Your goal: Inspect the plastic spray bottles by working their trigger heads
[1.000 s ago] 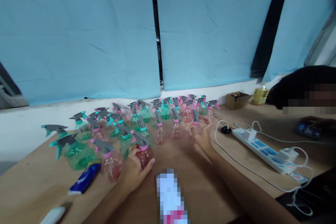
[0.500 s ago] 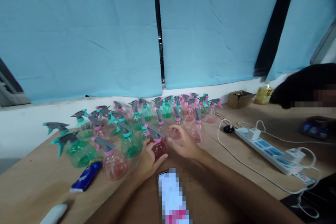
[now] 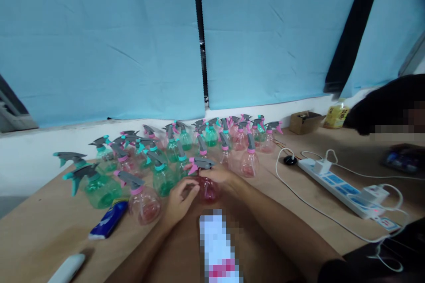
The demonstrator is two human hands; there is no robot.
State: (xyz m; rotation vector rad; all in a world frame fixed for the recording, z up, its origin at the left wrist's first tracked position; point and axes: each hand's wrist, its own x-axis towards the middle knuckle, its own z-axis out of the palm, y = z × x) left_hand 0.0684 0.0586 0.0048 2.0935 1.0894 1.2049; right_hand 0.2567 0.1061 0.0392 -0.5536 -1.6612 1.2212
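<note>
A dark pink spray bottle (image 3: 210, 191) with a grey and pink trigger head stands upright on the table in front of me. My right hand (image 3: 223, 176) is wrapped round its far right side, the fingertips hidden behind the head and body. Close by the bottle's left side is my left hand (image 3: 182, 195), thumb and fingers apart; whether they touch it I cannot tell. A pink spray bottle (image 3: 145, 207) and a green spray bottle (image 3: 166, 181) stand left of that hand. Another pink bottle (image 3: 249, 164) is beyond my right hand.
Several more green and pink spray bottles crowd the back of the table. A phone (image 3: 215, 239) lies in front of me, a blue tube (image 3: 109, 220) at left. To the right are a power strip (image 3: 338, 190) with cables, a cardboard box (image 3: 303, 124) and another person (image 3: 388, 101).
The dark pink bottle has turned and shifted slightly right. My right hand has closed in round its far side, while my left hand has drawn back a little to the left.
</note>
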